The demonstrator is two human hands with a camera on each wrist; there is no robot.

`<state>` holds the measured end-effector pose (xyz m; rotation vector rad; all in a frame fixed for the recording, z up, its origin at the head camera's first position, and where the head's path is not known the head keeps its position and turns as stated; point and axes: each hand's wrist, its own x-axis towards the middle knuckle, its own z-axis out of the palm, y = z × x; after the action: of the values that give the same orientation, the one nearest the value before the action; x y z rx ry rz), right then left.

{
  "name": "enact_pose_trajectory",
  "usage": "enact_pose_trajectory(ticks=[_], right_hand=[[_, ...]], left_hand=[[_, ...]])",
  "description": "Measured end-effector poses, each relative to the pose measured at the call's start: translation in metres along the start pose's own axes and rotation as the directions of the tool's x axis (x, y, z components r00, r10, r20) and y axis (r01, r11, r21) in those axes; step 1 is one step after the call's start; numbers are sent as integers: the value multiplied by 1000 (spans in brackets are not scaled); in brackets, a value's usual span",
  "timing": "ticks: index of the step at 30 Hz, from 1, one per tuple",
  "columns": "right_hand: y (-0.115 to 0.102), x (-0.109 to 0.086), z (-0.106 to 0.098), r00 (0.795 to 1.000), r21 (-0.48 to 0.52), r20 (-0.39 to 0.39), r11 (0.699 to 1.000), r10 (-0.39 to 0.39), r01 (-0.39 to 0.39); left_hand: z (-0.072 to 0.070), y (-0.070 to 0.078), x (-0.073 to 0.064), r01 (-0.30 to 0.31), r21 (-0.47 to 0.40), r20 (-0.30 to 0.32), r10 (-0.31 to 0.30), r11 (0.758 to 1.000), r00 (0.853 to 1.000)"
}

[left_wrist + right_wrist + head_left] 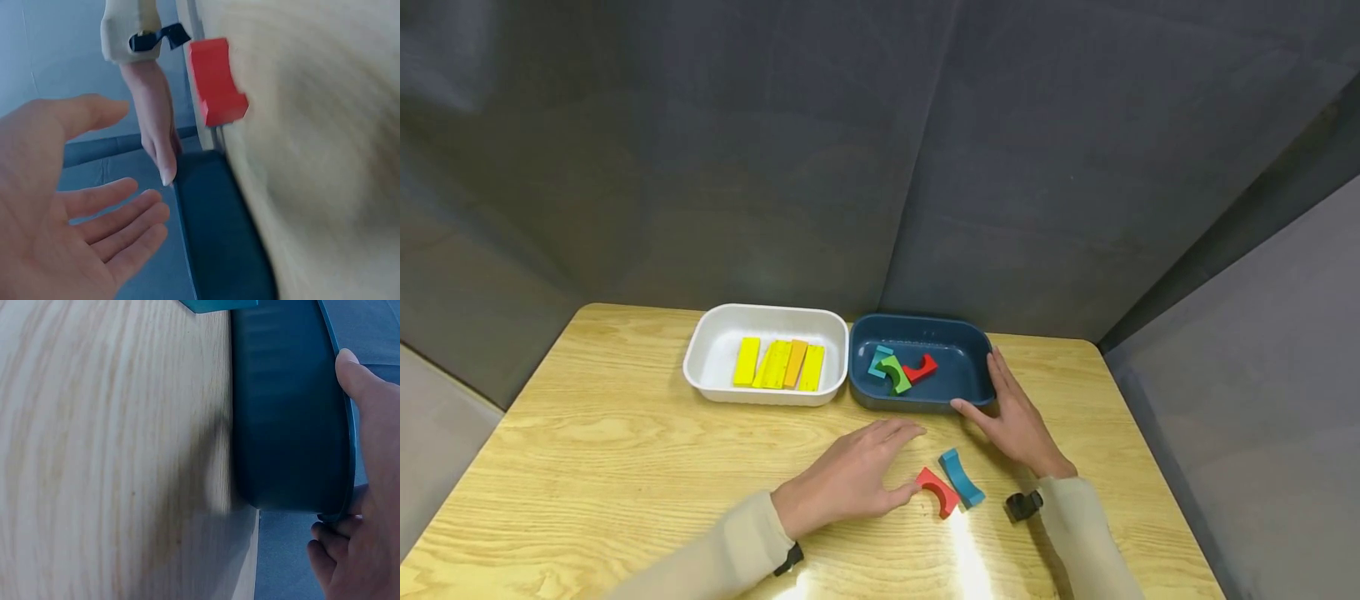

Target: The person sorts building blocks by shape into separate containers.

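Note:
My left hand is over the table with thumb and fingers spread apart. Its thumb tip is right at the red arch block, and nothing is in its grasp. A blue curved block lies just right of the red one. My right hand holds the right front corner of the dark blue bin; in the right wrist view the thumb is on the rim and the fingers bend round the end. In that bin lie a green arch block, a red block and a blue block.
A white bin stands directly left of the blue one, holding several yellow blocks and an orange one. Both bins are near the back edge of the wooden table, in front of a dark curtain.

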<state>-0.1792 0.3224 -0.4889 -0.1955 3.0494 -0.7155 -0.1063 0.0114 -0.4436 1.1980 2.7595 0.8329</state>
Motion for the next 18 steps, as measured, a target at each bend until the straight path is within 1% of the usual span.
enact_pose_trajectory(ticks=[1, 3, 6, 8, 10, 12, 16, 18], right_hand=[[0, 0, 0, 1000, 3, -1, 1000, -1, 1], [1, 0, 0, 1000, 9, -2, 1000, -6, 6], [2, 0, 0, 1000, 17, -6, 1000, -14, 14], [2, 0, 0, 1000, 22, -6, 1000, -18, 18], [1, 0, 0, 1000, 22, -5, 1000, -19, 19], [1, 0, -1, 1000, 21, -5, 1000, -17, 17], [1, -1, -1, 1000, 18, -11, 1000, -14, 14], [0, -1, 0, 1000, 19, -9, 1000, -13, 13]], left_hand=[[2, 1, -1, 1, 3, 4, -1, 1000, 1000], [7, 5, -2, 25, 20, 4, -25, 999, 1000], [16, 11, -4, 99, 73, -11, -99, 992, 995], [22, 15, -5, 154, 111, -24, -153, 982, 988], [29, 18, -5, 190, 144, -29, -188, 971, 982], [35, 20, -5, 200, 161, -29, -198, 966, 980], [47, 26, -4, 193, 207, -30, -191, 959, 981], [51, 29, -3, 197, 224, -23, -197, 954, 980]])
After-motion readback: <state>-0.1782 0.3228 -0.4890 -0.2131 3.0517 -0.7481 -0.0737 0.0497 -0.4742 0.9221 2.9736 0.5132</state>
